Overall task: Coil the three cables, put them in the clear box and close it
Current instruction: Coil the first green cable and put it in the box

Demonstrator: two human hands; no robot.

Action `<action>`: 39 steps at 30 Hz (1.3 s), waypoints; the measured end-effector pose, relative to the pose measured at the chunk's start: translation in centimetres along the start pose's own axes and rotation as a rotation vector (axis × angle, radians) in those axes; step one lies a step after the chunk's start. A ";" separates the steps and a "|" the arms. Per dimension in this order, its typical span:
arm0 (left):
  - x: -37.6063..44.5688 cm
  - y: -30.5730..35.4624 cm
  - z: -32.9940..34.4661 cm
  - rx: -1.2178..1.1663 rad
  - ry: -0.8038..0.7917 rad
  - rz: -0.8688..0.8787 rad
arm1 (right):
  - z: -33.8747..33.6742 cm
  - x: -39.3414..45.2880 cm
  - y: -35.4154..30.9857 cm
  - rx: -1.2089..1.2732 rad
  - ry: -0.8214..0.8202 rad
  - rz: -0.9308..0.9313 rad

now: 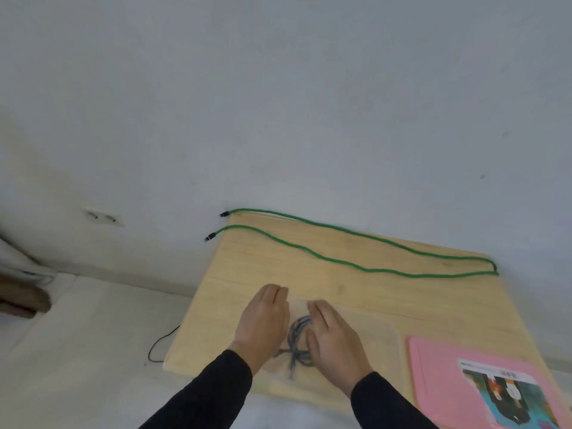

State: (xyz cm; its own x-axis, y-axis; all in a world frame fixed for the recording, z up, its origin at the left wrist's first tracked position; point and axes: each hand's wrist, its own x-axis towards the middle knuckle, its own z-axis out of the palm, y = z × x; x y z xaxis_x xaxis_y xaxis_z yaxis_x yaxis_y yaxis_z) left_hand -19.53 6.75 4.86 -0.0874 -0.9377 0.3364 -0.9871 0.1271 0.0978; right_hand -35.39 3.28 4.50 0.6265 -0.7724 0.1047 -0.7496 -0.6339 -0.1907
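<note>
A long green cable lies uncoiled and doubled over along the far side of the wooden table, its two black plugs hanging past the left edge. Near the front edge stands a clear box, hard to make out against the wood. Inside it sits a grey-blue coiled cable, tied in the middle, with a brownish strand beside it. My left hand and my right hand lie flat, palms down, on either side of the coil. Both hold nothing. I cannot tell whether a lid covers the box.
A pink flat panel with a raised rim and a printed label lies at the front right of the table. A thin black cord runs on the pale floor to the left. A wall socket is at far left.
</note>
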 end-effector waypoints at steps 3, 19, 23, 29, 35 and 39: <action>1.0 -3.7 -1.4 0.064 0.137 -0.072 | -0.5 3.0 -1.0 -0.023 0.005 -0.022; 9.9 -24.8 7.9 -0.223 -0.054 -0.230 | 6.9 25.9 -4.5 0.082 -0.008 0.005; 11.4 -25.8 10.4 -0.206 -0.050 -0.172 | 9.5 26.9 -2.4 0.044 -0.098 0.068; 12.5 -27.3 12.9 -0.424 -0.057 -0.215 | 11.4 27.1 -0.1 -0.043 -0.076 0.087; 14.7 -26.4 10.5 -0.576 -0.008 -0.307 | 8.5 28.1 0.6 0.110 0.066 0.092; 17.5 -24.1 5.6 -0.731 0.108 -0.300 | 2.5 28.8 1.6 0.211 0.243 0.056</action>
State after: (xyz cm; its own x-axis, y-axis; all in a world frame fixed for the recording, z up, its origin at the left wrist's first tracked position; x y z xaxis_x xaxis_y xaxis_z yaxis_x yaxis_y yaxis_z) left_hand 1.95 -14.52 3.14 0.2182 -0.9337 0.2839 -0.6248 0.0898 0.7756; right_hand -18.02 -19.89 4.75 0.4974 -0.8089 0.3135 -0.7043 -0.5875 -0.3985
